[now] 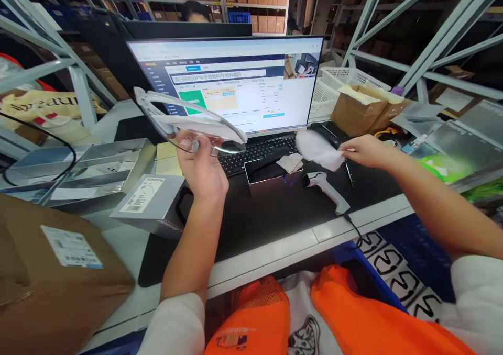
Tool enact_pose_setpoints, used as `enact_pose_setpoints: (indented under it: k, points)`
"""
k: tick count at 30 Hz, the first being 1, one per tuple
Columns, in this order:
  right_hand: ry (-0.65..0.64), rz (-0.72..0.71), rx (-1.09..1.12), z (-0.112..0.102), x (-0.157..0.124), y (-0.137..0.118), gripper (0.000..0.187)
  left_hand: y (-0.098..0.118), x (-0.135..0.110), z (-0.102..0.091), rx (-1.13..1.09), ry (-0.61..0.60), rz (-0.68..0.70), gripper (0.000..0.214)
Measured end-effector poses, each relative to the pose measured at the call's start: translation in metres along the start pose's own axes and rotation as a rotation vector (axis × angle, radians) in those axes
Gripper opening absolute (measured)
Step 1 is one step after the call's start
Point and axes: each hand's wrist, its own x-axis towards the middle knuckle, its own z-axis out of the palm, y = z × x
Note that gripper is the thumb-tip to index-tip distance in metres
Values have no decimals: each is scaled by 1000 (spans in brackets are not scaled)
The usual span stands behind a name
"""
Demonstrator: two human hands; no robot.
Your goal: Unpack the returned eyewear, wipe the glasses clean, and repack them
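Observation:
My left hand [200,169] is raised in front of the monitor [236,82], fingers closed on a pair of white-framed glasses [188,119] with their temples spread. My right hand [363,151] pinches a white cloth [318,150] that hangs blurred over the black desk mat [275,213]. Below the cloth lies a grey handheld barcode scanner [326,187] with its cable running off the desk edge. An open dark box [267,174] with a small folded cloth [291,162] on it sits in front of the keyboard [255,153].
A grey labelled box [151,203] and open silver boxes [98,169] lie to the left; a brown carton [51,271] fills the near-left corner. A cardboard box [365,109] and white baskets [341,77] stand at the right. Shelving surrounds the desk.

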Motion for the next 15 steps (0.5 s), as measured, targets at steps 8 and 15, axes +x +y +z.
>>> enact_pose_setpoints:
  k: [8, 15]
  points:
    - [-18, -55, 182, -11, -1, -98, 39, 2, -43, 25, 36, -168, -364, 51]
    - [-485, -214, 272, 17, 22, -161, 29, 16, -69, 36, 31, -305, -355, 39]
